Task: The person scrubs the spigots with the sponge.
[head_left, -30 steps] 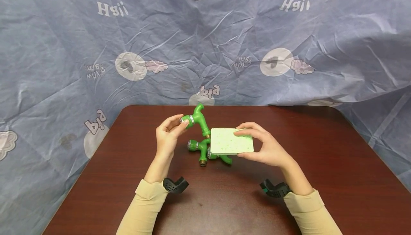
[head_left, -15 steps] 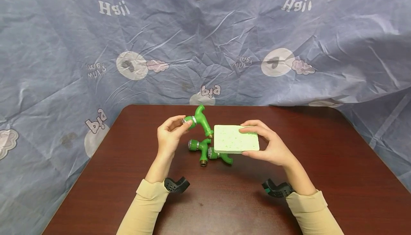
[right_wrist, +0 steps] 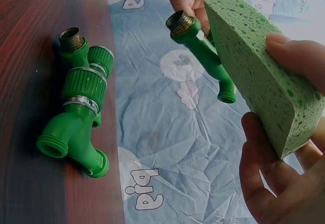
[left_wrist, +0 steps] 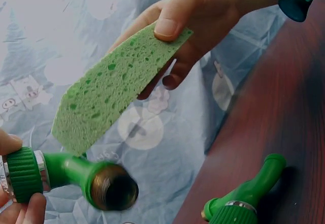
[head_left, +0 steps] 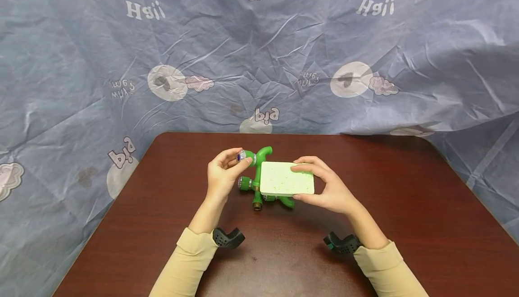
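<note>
My left hand (head_left: 222, 174) pinches a green faucet (head_left: 259, 161) by its ribbed knob, holding it above the table. The threaded brass end (left_wrist: 116, 187) shows in the left wrist view. In my right hand (head_left: 330, 188) is a pale green sponge (head_left: 286, 179), gripped between thumb and fingers. From the head view the sponge covers part of the held faucet; in the right wrist view its far end overlaps the faucet's body (right_wrist: 205, 56). Whether they touch, I cannot tell. Two more green faucets lie below: one faucet (head_left: 245, 183) at left, another faucet (head_left: 287, 202) partly behind the sponge.
A dark red-brown wooden table (head_left: 365, 252) spans the lower head view. Behind it hangs a wrinkled blue-grey printed cloth (head_left: 259, 62). Black wrist straps with cameras (head_left: 228, 238) sit on both forearms.
The held faucet has moved right and slightly down, turning more upright. The sponge went right, then back left, and now covers part of the faucet. The two lying faucets stay put.
</note>
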Tool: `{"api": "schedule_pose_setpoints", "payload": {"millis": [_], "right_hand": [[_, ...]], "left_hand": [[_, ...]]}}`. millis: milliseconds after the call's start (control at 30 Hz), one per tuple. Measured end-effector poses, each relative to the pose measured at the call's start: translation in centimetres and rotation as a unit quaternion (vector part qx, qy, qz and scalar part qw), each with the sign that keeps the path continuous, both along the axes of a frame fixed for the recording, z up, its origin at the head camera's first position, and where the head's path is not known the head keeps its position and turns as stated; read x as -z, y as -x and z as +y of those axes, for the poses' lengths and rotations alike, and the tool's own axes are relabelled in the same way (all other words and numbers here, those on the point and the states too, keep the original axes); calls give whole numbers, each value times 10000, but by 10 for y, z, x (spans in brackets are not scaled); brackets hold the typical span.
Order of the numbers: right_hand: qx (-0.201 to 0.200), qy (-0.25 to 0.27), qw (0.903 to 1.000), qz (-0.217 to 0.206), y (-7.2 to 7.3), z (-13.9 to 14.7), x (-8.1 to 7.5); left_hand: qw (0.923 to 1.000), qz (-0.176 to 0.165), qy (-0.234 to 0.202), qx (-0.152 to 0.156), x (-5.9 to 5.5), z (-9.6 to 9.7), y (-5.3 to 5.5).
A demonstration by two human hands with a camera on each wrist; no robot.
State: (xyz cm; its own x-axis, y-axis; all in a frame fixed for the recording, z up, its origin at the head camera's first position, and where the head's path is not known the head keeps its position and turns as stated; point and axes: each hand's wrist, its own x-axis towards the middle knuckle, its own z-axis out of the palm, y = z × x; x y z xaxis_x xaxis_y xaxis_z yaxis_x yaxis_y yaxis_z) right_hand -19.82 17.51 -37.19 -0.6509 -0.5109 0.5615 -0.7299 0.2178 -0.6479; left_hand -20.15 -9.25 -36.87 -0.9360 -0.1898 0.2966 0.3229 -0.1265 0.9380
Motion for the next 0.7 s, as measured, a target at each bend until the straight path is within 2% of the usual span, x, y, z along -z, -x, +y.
{"api": "schedule_pose_setpoints", "payload": {"millis": [167, 300, 467, 700], "right_hand": [[35, 17, 9999, 108, 0, 0, 0], [147, 128, 9998, 37, -1, 4, -2], [44, 320, 9995, -25, 0, 4, -2], [64, 354, 9993, -38, 2, 2, -1]], "left_hand": [[9993, 236, 35, 282, 0, 1, 0], [9968, 485, 251, 586, 0, 1, 0], [9935, 478, 370, 961, 0, 2, -2], [9930, 408, 224, 1084, 1, 4, -3]]}}
